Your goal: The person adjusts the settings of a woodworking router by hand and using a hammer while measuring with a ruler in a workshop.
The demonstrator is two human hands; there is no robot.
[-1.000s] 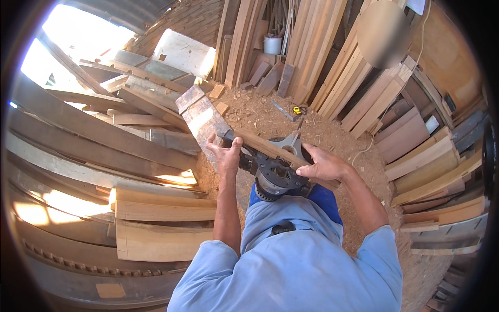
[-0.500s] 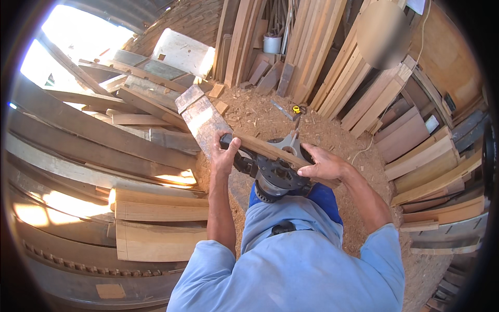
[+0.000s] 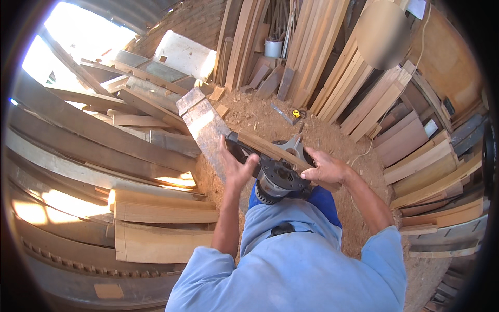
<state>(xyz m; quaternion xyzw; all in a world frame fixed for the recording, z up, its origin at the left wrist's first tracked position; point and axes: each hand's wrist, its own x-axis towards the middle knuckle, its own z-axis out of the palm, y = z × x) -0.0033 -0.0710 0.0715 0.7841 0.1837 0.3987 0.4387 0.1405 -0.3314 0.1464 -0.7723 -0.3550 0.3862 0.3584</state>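
Beyond hands [image 3: 332, 169] and board [image 3: 273, 150]: white bucket [image 3: 273, 48], contents unclear.

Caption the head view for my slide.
Left hand at a router, right hand on the wooden strip across it, above sawdust.

White bucket [image 3: 273, 49] among upright planks [image 3: 316, 49]; yellow tape measure [image 3: 297, 113] beside a grey strip [image 3: 283, 113] on sawdust-strewn ground [image 3: 252, 112].

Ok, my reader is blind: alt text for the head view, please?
A person's right hand holds a wooden strip across a dark power tool, with the left hand at the tool's black handle. Boards flank the littered floor.
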